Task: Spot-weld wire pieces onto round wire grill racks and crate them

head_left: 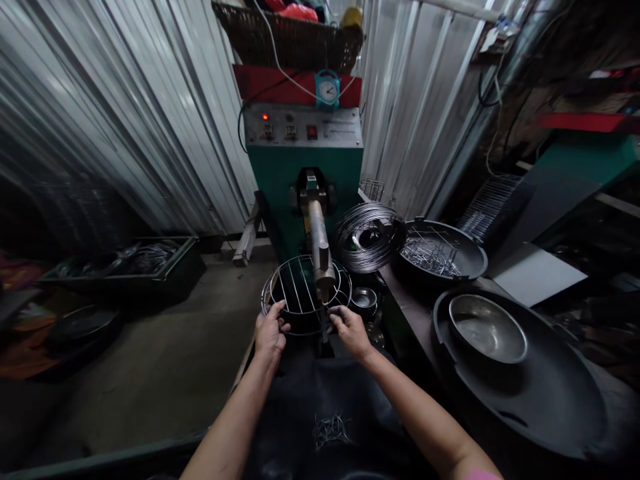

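Crate [125,267] with wire pieces lay at nine o'clock. Left hand [271,330] pinched rim of round wire rack [300,311] at rack's eight o'clock. Rack sat just below view's centre, around tip of metal arm [319,233] jutting from green machine [275,173] at twelve. Right hand [351,330], at rack's four o'clock, had thumb and fingertips drawn close beside tip; what they pinched, cannot tell. Wire coil [350,250], then pan [477,257] holding wire pieces, lay toward three; larger pan [540,407] held bowl [493,330] at four.
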A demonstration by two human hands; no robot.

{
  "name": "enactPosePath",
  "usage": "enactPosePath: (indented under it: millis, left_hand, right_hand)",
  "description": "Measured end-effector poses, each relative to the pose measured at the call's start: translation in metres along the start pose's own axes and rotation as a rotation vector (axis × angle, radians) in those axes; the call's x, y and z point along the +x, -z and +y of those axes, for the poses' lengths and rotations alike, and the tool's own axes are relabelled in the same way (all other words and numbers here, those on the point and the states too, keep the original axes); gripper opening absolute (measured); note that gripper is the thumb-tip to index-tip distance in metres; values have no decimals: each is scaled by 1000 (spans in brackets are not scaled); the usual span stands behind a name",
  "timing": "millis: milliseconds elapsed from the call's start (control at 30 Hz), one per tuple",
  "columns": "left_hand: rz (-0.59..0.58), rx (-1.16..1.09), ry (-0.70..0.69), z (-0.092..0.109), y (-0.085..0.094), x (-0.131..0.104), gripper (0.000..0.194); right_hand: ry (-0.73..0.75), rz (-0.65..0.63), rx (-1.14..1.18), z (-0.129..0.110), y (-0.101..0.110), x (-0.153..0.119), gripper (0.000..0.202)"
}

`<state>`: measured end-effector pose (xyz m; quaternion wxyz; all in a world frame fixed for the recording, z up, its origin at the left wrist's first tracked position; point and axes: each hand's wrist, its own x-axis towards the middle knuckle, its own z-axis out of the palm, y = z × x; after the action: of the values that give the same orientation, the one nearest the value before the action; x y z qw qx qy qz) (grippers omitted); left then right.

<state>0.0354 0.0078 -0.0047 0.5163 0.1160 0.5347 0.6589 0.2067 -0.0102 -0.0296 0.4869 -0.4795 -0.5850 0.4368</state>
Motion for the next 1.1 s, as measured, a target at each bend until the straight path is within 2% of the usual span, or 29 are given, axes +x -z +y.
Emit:
enactPosePath:
  millis: [300,667,833,933,1000,1100]
  left_hand:
    - [49,16,23,-2,-2,9,38]
    - [83,-6,55,-3,-4,-1,41]
    - [83,64,30,-9,0,-5,38]
    - [35,108,121,-1,14,-5,36]
    - [-7,136,222,11,26,1,33]
    - [-51,219,315,34,35,20,24]
  right_hand:
    - [-15,-9,57,-2,-4,3,16]
    - [-6,14,16,1,0,6,13]
    - [-12,18,51,-6,0,5,18]
    - [-58,109,116,0,22,-13,28]
    - [-130,180,100,17,46,-35,32]
    - [-367,131,0,52,80,-72,25]
